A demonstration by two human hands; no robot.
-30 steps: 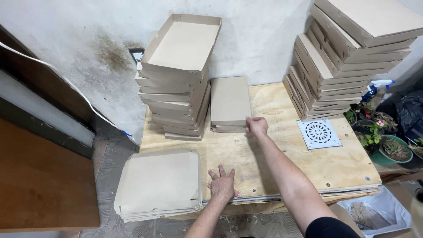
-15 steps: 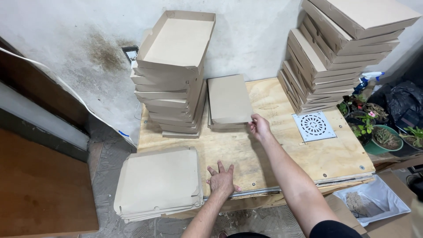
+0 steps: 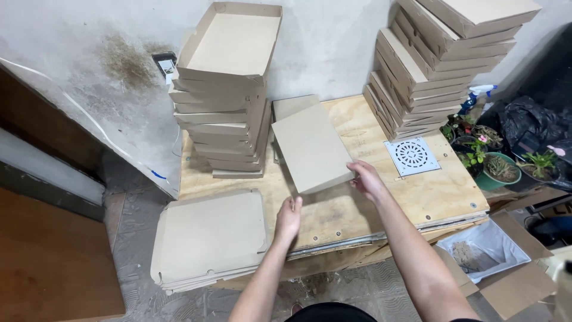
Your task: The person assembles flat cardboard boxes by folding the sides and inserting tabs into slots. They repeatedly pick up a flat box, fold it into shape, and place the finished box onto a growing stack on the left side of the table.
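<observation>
1. Right hand (image 3: 366, 180) fingers pinch the flat card (image 3: 311, 149) by its lower right corner, mid-frame, tilted off the tabletop (image 3: 381, 206).
2. Left hand (image 3: 288, 217) is open under its near edge, looks like support.
3. Flat stack (image 3: 208, 238) sits lower left.

cardboard sheet (image 3: 311, 148): plain tan-grey from what I see, no print
stacked box trays (image 3: 223, 89): same dull kraft brown
plywood table (image 3: 357, 206): pale yellow wood grain
drain grate (image 3: 412, 156): white, round hole pattern
wall (image 3: 89, 65): off-white with brown stains
spray bottle (image 3: 476, 95): blue-ish I think, hard to tell
</observation>
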